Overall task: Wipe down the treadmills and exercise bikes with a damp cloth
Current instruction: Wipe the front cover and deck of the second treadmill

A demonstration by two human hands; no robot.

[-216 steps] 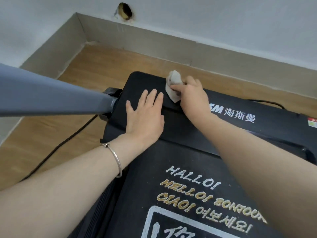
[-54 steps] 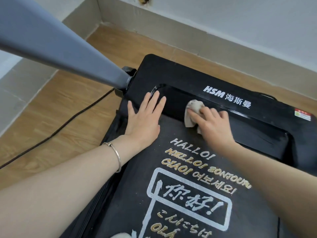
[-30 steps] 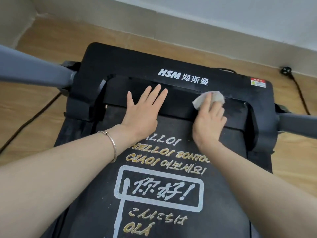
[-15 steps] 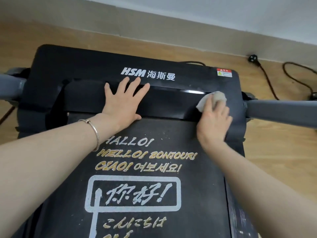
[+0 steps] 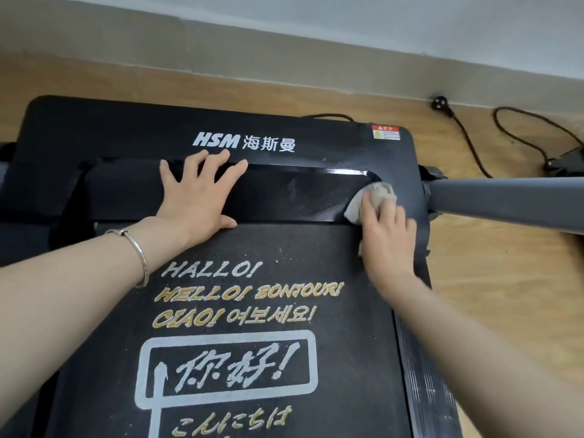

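The left hand (image 5: 199, 197) lies flat on the sloped black lip at the front of the treadmill (image 5: 126, 131), fingers straight and spread, holding nothing. It looks placed there to take the person's weight as they lean out over the belt (image 5: 252, 245).

The right hand (image 5: 387, 238) has its fingers bent over a wadded grey cloth (image 5: 377, 196) and presses it into the rounded right corner of that lip, just beside the grey post (image 5: 505, 197). Bunching the cloth probably helps it reach into the tight curve.

Pale smears show on the lip between the hands, though I cannot tell whether they are damp or dust. The power cord (image 5: 467, 134) lies on the wooden floor (image 5: 489, 295), its plug loose near the wall, well apart from the wet work.
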